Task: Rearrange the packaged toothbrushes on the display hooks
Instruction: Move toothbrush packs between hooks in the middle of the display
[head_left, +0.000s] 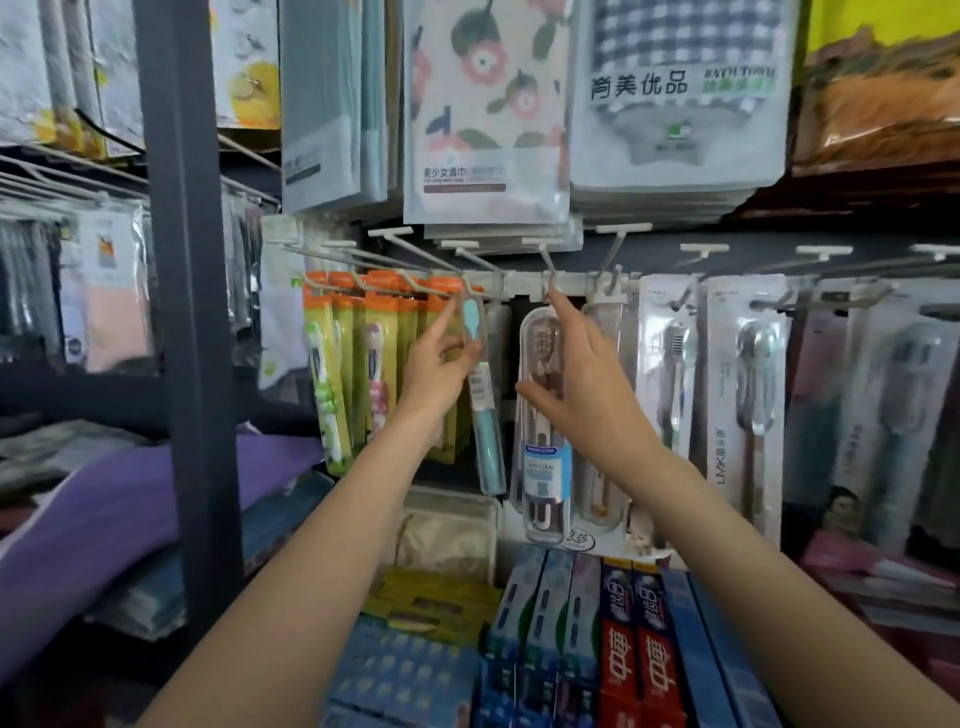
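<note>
The left hand (434, 358) pinches a teal toothbrush pack (480, 395) near its top, forefinger stretched up along the pack toward the hook (470, 288) just above it. That looks like a guiding hold: the finger steers the pack's hanging hole at the hook tip, though I cannot tell whether the hole is on the wire yet.

The right hand (576, 364) has its fingers apart. Its forefinger reaches up to the next hook (548, 283), right of the left hand, and its thumb presses the front of a clear toothbrush case (540, 415) hanging below that hook. Judging by this, it steadies the case so it does not swing against the teal pack. It clamps nothing.

Left of the left hand hang orange-topped packs (363, 358), crowded on several hooks. Right of the right hand hang white-carded brushes (743, 374). Below both wrists lie toothpaste boxes (639, 649).

The risk, as I judge it, is the pack slipping before it seats.
</note>
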